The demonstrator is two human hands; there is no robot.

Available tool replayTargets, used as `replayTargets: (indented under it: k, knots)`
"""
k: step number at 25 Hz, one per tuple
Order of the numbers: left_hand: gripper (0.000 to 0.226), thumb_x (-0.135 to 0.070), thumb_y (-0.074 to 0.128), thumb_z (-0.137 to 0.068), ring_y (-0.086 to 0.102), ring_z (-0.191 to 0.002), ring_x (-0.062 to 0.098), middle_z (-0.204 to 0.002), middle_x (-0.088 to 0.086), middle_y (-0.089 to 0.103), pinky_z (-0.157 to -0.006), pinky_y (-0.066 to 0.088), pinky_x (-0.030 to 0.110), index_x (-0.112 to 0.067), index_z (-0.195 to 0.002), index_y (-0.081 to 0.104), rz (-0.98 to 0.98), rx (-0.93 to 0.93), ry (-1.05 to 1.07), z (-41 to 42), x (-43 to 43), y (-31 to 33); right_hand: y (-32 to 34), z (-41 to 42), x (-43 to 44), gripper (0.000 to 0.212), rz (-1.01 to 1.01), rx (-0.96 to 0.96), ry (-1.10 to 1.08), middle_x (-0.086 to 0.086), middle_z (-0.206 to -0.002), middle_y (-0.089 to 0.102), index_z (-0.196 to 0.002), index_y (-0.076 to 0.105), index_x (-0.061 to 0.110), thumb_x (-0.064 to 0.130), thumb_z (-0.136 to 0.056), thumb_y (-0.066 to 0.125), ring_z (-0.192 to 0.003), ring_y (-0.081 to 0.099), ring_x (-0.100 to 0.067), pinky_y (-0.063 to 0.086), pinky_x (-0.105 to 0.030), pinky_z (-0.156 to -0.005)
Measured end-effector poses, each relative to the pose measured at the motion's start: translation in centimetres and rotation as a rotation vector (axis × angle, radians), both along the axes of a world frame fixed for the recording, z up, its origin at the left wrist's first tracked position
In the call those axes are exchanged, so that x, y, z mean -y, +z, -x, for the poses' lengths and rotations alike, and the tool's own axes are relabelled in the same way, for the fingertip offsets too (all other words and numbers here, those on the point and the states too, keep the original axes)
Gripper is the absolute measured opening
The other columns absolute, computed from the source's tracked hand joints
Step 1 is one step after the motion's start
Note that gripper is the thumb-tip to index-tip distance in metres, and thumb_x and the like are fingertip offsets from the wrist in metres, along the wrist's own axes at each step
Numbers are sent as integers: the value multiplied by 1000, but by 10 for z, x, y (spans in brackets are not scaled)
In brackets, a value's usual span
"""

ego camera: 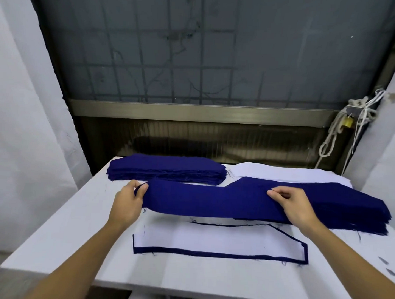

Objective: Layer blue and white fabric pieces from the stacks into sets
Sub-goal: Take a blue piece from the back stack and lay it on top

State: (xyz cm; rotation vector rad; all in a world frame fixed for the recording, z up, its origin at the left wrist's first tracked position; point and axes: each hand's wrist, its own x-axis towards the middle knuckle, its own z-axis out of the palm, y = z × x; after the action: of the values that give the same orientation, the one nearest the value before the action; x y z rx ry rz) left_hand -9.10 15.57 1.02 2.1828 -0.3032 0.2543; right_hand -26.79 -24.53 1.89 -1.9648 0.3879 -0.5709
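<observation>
Item, blue piece [201,201]: I am pinching its left end in my left hand [128,199] and its top edge in my right hand [295,204], holding it raised over the right blue stack [357,213] and behind the white-topped set [220,242]. Risk: its sagging middle could be dragging that white layer askew. Bare table [77,223] is lying open leftward, with its front edge near.
</observation>
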Motion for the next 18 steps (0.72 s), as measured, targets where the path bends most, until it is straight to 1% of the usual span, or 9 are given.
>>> replayTargets:
  k: [3, 4, 5, 7, 10, 12, 15, 16, 18]
  knots:
    - [34, -40, 47, -106, 63, -71, 22, -74, 3, 65, -66, 51, 40, -17, -82, 56, -50, -35, 16, 24, -9, -24, -23, 24, -1, 13, 1, -23, 4, 16, -88, 77, -86, 79, 28, 21, -93, 71, -85, 71, -1, 56, -15, -69]
    - [35, -42, 48, -105, 63, -69, 23, -71, 3, 65, -65, 51, 41, -18, -80, 56, -67, -45, 16, 30, -11, -31, -29, 31, -2, 12, 5, -37, 0, 15, -89, 77, -88, 79, 27, 22, -93, 71, -85, 71, -2, 56, -18, -73]
    - [35, -43, 49, -104, 63, -67, 22, -69, 2, 65, -64, 52, 41, -19, -79, 56, -88, -55, 19, 35, -13, -38, -35, 36, -2, 11, 4, -51, -4, 14, -90, 77, -88, 80, 26, 23, -93, 71, -86, 71, -2, 57, -23, -78]
    - [34, -45, 50, -103, 63, -66, 17, -68, -3, 65, -61, 51, 38, -22, -78, 56, -130, -66, 38, 44, -15, -49, -46, 43, -3, 10, 7, -77, -25, 15, -91, 77, -89, 80, 26, 23, -93, 71, -87, 72, -4, 57, -30, -83]
    - [32, -46, 53, -102, 62, -61, 11, -64, -8, 64, -53, 48, 30, -25, -77, 55, -179, -44, 66, 54, -13, -61, -58, 52, -6, 7, 92, -113, -112, 23, -91, 75, -88, 77, 34, 29, -92, 73, -93, 68, -2, 56, -33, -85]
    - [31, -45, 55, -101, 61, -58, 8, -61, -9, 63, -50, 46, 28, -27, -76, 54, -212, -16, 71, 57, -11, -66, -63, 57, -9, 6, 173, -138, -190, 27, -94, 72, -91, 74, 41, 35, -91, 73, -97, 65, -2, 55, -34, -82]
    - [29, -43, 57, -100, 59, -54, 8, -58, -8, 62, -46, 44, 27, -27, -76, 51, -254, 16, 63, 56, -11, -69, -65, 62, -14, 10, 299, -168, -260, 29, -95, 69, -94, 68, 50, 40, -92, 71, -89, 63, 0, 51, -28, -67]
    - [29, -42, 58, -100, 59, -54, 9, -58, -7, 61, -46, 44, 27, -27, -76, 50, -261, 20, 68, 56, -11, -69, -65, 61, -14, 11, 329, -177, -272, 27, -94, 68, -96, 66, 51, 42, -92, 71, -85, 62, 1, 48, -26, -63]
    - [29, -40, 60, -100, 58, -55, 9, -59, -8, 61, -47, 44, 28, -27, -76, 50, -263, 33, 72, 55, -11, -70, -66, 61, -14, 9, 367, -202, -301, 26, -90, 65, -102, 68, 46, 43, -93, 69, -78, 60, 2, 43, -25, -57]
